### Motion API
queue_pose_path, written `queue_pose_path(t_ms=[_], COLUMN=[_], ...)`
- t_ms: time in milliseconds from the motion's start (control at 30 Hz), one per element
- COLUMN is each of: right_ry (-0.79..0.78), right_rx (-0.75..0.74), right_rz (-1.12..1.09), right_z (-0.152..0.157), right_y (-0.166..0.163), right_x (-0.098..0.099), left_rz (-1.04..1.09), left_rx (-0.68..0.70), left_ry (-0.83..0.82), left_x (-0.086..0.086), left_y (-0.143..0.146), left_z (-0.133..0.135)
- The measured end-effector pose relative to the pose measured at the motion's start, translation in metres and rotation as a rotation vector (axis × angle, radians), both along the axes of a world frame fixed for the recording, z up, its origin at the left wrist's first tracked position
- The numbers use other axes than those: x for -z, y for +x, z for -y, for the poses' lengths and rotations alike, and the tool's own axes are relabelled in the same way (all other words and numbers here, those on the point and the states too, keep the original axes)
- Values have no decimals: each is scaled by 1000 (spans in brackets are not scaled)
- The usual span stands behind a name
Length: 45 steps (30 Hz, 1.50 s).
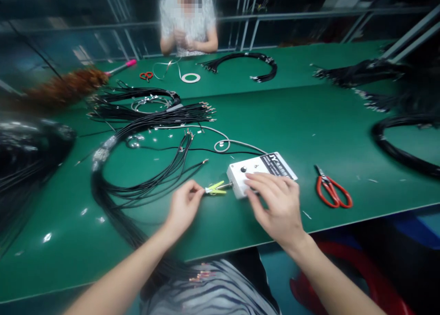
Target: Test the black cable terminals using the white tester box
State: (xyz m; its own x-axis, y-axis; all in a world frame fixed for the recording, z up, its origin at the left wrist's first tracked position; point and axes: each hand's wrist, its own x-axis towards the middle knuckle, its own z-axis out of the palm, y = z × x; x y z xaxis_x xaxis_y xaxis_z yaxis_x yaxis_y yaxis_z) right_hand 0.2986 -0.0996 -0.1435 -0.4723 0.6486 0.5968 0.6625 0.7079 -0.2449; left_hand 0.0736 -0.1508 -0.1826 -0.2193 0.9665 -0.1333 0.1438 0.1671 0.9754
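Observation:
My left hand is closed in a pinch at the jaw end of a yellow-green clip. A short bit of black wire shows at these fingertips; the rest of it is hidden by the hand. From the clip a thin metal shaft runs into a white control box with a black knob and a small switch. My right hand lies over the box's near side, fingers stretched out and touching its top. Left of my hands curves a bundle of black cables with bare copper ends, taped in one place.
Red-handled cutters lie to the right on the green table. More black cable bundles sit at the right and back. A grey cord leads from the box. Across the table stands a person.

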Motion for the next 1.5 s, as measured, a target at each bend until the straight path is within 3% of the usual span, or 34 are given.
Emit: queue_pose_path(t_ms=[100,300,500,767,967,1133,1300,1500], right_ry=[-9,-1,63,42,-44,-58,-17,10], right_rx=[107,108,182,123,-128,-286,-329,-212], right_rz=[-147,-52,-60,-143,-28,49,103,180], right_z=[14,25,17,29,23,11,9,-6], right_y=[21,19,17,5,-29,-55,-56,-43], right_x=[11,34,42,29,13,10,8,6], left_rz=[12,8,12,84,172,212,213,197], left_rx=[5,5,-39,-19,27,57,109,66], left_ry=[3,-13,-25,-22,-42,-51,-81,-91], left_x=[0,-1,2,-1,-11,-15,-13,-12], left_y=[0,0,-13,-18,-11,-8,-10,-11], left_z=[-1,-1,7,14,20,25,30,26])
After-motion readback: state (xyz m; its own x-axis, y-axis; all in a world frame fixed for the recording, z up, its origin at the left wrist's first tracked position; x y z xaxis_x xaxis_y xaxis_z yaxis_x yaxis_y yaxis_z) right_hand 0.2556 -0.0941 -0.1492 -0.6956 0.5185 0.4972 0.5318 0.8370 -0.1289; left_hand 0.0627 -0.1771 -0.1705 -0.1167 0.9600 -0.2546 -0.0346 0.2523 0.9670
